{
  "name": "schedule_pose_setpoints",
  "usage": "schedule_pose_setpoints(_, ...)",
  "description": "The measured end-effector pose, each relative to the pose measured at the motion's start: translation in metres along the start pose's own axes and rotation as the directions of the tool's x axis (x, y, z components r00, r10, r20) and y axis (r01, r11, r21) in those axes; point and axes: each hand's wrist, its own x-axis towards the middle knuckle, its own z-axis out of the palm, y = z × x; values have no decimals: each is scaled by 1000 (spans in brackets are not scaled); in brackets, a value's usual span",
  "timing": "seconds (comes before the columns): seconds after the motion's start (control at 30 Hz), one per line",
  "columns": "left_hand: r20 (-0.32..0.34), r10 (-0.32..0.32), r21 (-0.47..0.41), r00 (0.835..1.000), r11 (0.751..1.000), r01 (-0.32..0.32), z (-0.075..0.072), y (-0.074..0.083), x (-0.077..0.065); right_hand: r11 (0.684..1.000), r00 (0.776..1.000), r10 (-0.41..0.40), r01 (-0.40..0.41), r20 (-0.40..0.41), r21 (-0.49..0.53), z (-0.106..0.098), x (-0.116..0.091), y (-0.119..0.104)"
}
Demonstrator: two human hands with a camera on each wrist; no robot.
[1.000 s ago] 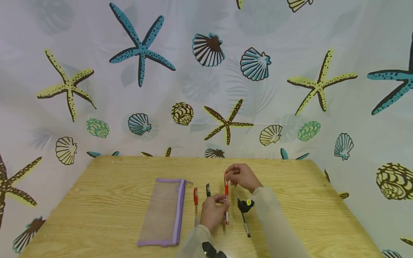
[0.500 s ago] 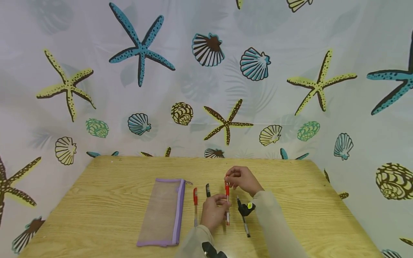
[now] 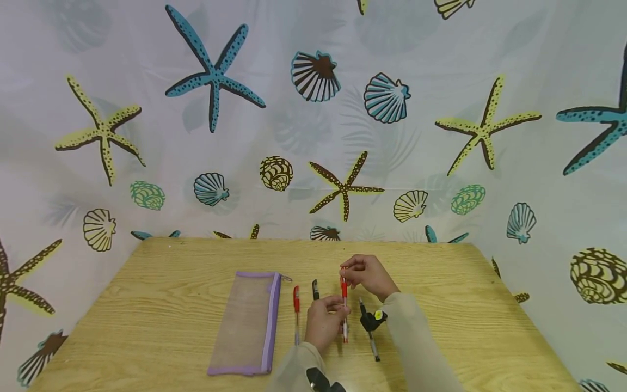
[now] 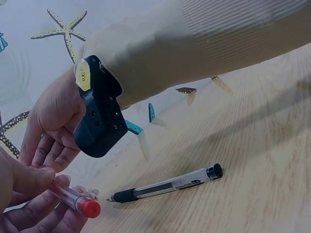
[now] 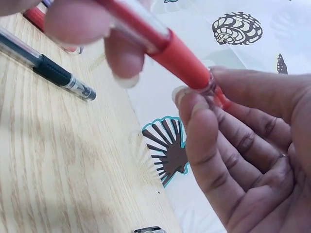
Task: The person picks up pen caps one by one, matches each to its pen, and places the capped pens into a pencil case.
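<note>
Head view: red-gripped pen point(image 3: 344, 288) held above wooden table point(image 3: 441, 283), right of centre, aligned near to far. Barrel pinched by left hand point(image 3: 322, 324), thumb against fingers; far end pinched by right hand point(image 3: 369, 276), thumb and forefinger. Second red pen point(image 3: 296, 300) seen to left. Black pen point(image 3: 315, 288) partly covered by left hand. Another black pen point(image 3: 374, 349) seen right. Purple-edged mesh pouch point(image 3: 245, 321) seen farthest left.

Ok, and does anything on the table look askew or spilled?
Nothing looks spilled or damaged. Only the black-gripped pen right of the held red pen looks slightly askew: in the head view it slants, while the loose red pen lies nearly straight.
</note>
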Motion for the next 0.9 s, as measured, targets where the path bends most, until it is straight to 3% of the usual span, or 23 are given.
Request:
schedule_pose_setpoints(0.5,-4,-16,-162,1000,987,16,-2,3,-3,999,999,-43,43,12,25,1,2,0)
schedule_pose_setpoints(0.9,-5,6,-203,1000,979,-7,0,2,-3,998,999,-38,38,9,46,1,-3,0)
